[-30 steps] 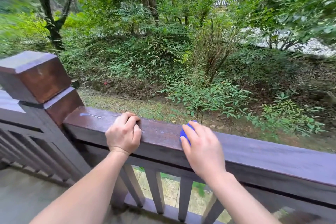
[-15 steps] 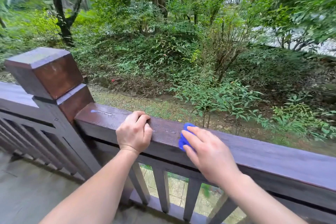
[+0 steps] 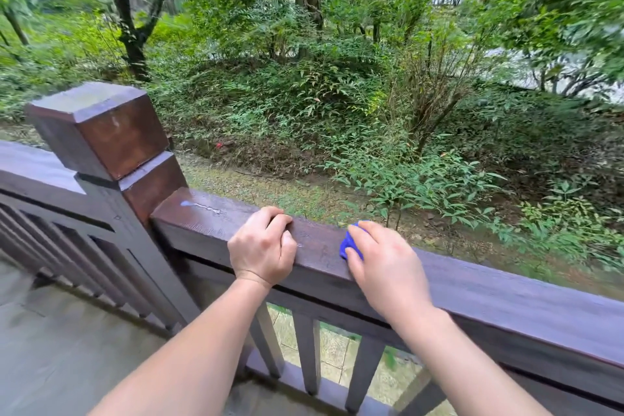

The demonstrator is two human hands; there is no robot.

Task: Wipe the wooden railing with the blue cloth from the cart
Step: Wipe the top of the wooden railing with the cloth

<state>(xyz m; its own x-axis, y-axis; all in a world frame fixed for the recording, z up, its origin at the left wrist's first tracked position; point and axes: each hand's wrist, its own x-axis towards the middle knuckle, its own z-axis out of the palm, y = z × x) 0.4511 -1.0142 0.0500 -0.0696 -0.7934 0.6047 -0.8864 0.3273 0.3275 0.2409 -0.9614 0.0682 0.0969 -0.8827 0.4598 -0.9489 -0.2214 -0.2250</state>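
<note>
Head view, looking down at a dark wooden railing (image 3: 472,284) running from left-centre down to the right edge. Left hand (image 3: 261,246) sits on the top rail, fingers curled over the far edge, thumb on the near face, gripping the rail itself, holding nothing else. Right hand (image 3: 388,263) is just right of it, palm down on the rail top, fingers flat and pressed onto a blue cloth (image 3: 351,243). Cloth is bunched under the fingers; only a small blue patch shows at the hand's left side, touching the rail top. Rest of cloth hidden by the hand. The hands are near each other, not touching.

Square post (image 3: 101,132) with a blocky cap stands at the left, joining this rail to another rail section going off left. On the rail top between post and left hand is a pale wet-looking streak (image 3: 202,206) with a bluish end. Balusters (image 3: 309,351) show below the rail between the forearms. Grey paved floor (image 3: 67,348) near left. Beyond the railing: shrubs (image 3: 337,94), tree trunks, bare ground strip. Edges of frame blurred.
</note>
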